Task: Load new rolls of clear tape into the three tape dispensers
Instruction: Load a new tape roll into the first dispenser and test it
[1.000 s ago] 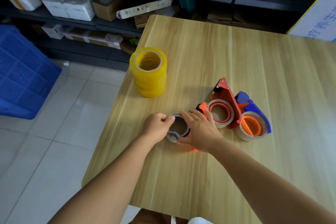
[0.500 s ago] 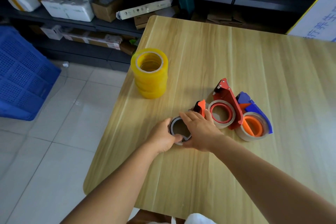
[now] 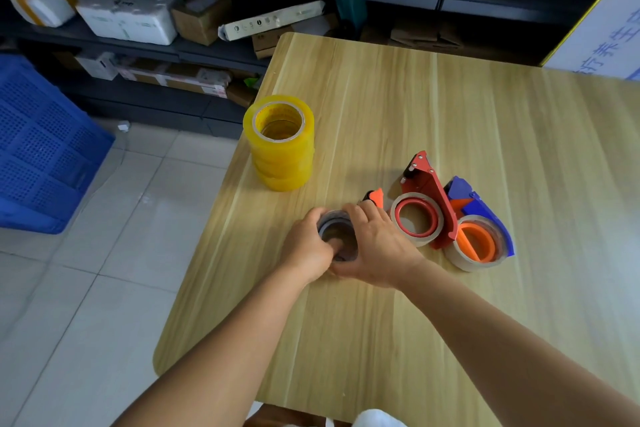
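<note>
The table (image 3: 433, 107) is showing a pale wood-grain top, smooth and matt with a faint sheen. The stack of tape rolls (image 3: 280, 142) is looking glossy and translucent yellow, like plastic film, with a pale card core at the top. The red tape dispenser (image 3: 429, 199) is looking like painted metal, smooth and slightly shiny; the blue tape dispenser (image 3: 485, 215) is looking like smooth plastic with an orange plastic hub. Both are carrying matt brownish card-like rings. The floor (image 3: 86, 288) is showing glossy pale tiles. The blue crate (image 3: 41, 149) is showing perforated plastic.
</note>
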Demonstrator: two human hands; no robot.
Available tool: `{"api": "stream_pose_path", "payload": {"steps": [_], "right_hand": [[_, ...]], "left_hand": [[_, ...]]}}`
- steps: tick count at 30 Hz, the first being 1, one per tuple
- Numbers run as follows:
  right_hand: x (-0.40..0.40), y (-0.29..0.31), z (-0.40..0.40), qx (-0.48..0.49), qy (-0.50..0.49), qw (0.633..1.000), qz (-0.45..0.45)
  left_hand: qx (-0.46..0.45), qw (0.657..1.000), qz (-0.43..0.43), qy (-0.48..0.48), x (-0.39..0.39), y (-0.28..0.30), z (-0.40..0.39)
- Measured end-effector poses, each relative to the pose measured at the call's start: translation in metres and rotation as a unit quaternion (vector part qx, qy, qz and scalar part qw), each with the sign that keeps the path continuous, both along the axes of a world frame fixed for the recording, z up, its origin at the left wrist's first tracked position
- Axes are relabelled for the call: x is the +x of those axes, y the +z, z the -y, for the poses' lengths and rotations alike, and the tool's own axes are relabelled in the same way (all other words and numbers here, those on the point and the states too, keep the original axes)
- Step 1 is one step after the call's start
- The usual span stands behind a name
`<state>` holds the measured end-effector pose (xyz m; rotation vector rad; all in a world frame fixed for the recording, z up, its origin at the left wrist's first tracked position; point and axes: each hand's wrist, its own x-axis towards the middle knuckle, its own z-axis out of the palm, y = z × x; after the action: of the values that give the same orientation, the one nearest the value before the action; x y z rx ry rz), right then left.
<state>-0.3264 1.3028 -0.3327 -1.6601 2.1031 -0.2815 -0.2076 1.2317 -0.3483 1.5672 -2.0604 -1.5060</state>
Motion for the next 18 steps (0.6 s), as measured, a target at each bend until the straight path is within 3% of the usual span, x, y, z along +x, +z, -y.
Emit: {"api": "stream_pose_path", "payload": {"steps": [13, 18], "right_hand": [[-0.004, 0.0, -0.002, 0.018, 0.013, 0.999, 0.025], [-0.011, 0.002, -0.001, 0.002, 0.02, 0.999, 0.042]], "left_hand": [[-0.011, 0.991, 0.107, 0.074, -0.001, 0.002, 0.004], [-0.019, 0.994, 0.102, 0.037, 0.001, 0.009, 0.01]]}}
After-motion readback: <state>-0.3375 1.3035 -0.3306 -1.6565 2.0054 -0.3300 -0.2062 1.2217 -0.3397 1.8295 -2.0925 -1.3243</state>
